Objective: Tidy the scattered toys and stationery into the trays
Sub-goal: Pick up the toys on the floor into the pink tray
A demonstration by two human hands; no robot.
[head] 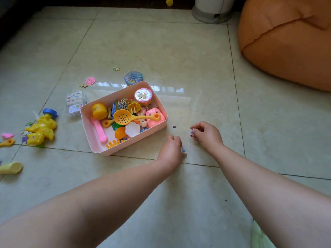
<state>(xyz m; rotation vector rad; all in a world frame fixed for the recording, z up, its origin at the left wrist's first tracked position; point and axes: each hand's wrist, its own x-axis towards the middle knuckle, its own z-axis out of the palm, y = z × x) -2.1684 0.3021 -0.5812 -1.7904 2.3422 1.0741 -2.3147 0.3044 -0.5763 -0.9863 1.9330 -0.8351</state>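
A pink tray (96, 140) sits on the tiled floor, filled with several toys: a yellow cup (99, 110), an orange strainer spoon (125, 118), a pink pig (155, 117) and a pink round tub (143, 95). My left hand (172, 148) rests on the floor just right of the tray's near corner, fingers curled over a small blue bit (183, 150). My right hand (206, 132) is further right, pinching a tiny purple piece (192, 131) between its fingertips. A dark speck (174, 126) lies between tray and right hand.
Left of the tray lie yellow moulded toys (41, 129), a clear sticker box (75, 102), a pink disc (90, 80), puzzle pieces (116, 68), a blue round case (133, 77) and a pale yellow tube (11, 167). An orange beanbag (286, 42) and a white bin (213, 9) stand at the back right.
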